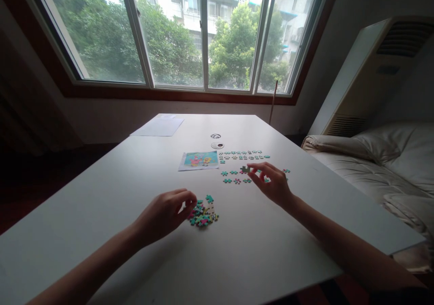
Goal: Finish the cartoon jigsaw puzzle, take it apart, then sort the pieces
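My right hand (271,180) pinches a jigsaw puzzle piece (245,169) between thumb and fingertips, just above rows of laid-out puzzle pieces (244,157). Some of the nearer pieces are hidden behind that hand. On the left, my left hand (172,208) is at the edge of a loose pile of puzzle pieces (203,219) in teal, pink and yellow. Its fingers are curled toward the thumb, and whatever lies between them cannot be made out. A picture sheet (198,160) with a pink and a yellow cartoon figure lies left of the rows.
All of this is on a white table (118,196). Two small round items (217,145) sit beyond the picture, and paper sheets (158,127) lie at the far left corner. A pale sofa (373,160) runs along the right side, with a window (203,38) beyond the table.
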